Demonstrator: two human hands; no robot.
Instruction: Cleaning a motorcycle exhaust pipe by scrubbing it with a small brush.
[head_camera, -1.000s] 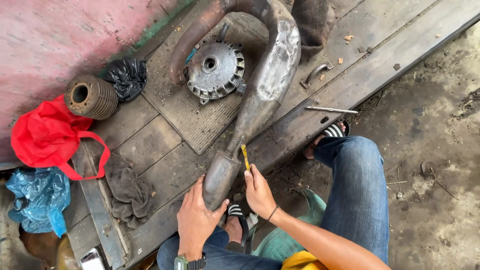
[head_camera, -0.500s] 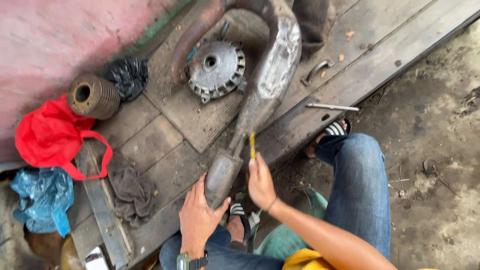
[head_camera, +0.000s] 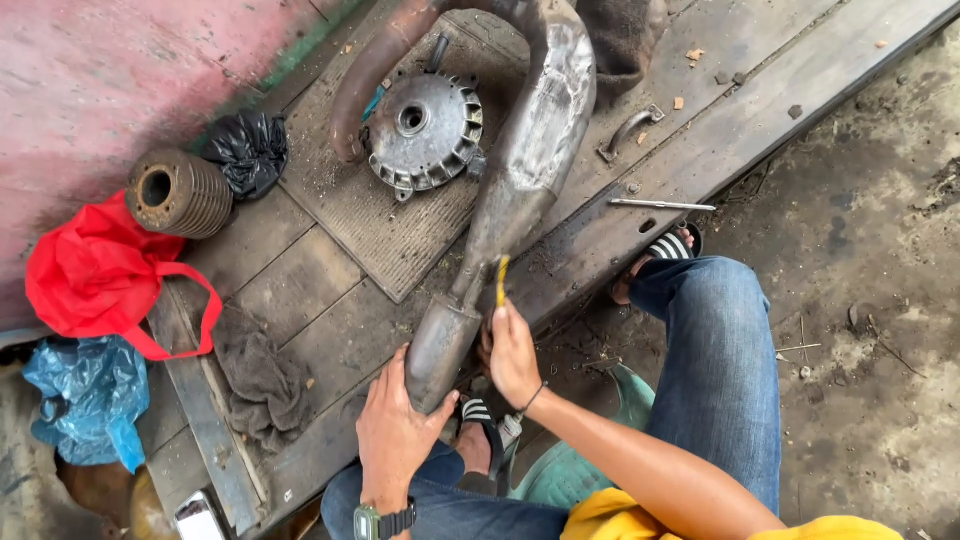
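Exhaust pipe (head_camera: 520, 170) is the landmark: long, dented, rusty expansion-chamber type, lying diagonally on the wooden platform (head_camera: 330, 270), narrow silencer end nearest the person.

Left hand (head_camera: 395, 430) wraps the silencer end, fingers curled round it, thumb on the near side. It steadies the pipe, nothing clamps it.

Right hand (head_camera: 513, 355) sits just beside the pipe's neck, fingers closed on a thin yellow-handled tool (head_camera: 501, 280), tip against the joint where the neck meets the silencer. Can't tell the tool type; the tip is too small.

Risks, my read:
- Tool tip slips off the round, grimy neck, then runs toward the left hand or the sandalled foot (head_camera: 478, 440) right below the pipe's end. Bare toes, no guard.
- Pipe rolls under side load: round body on flat boards, held by one hand only.
- Bent upper end rests against the finned hub (head_camera: 420, 130); a shove could knock that.
- Loose metal rod (head_camera: 660, 205) lies right of the pipe near the platform edge, close to the other foot (head_camera: 665, 250). Easy to kick off.
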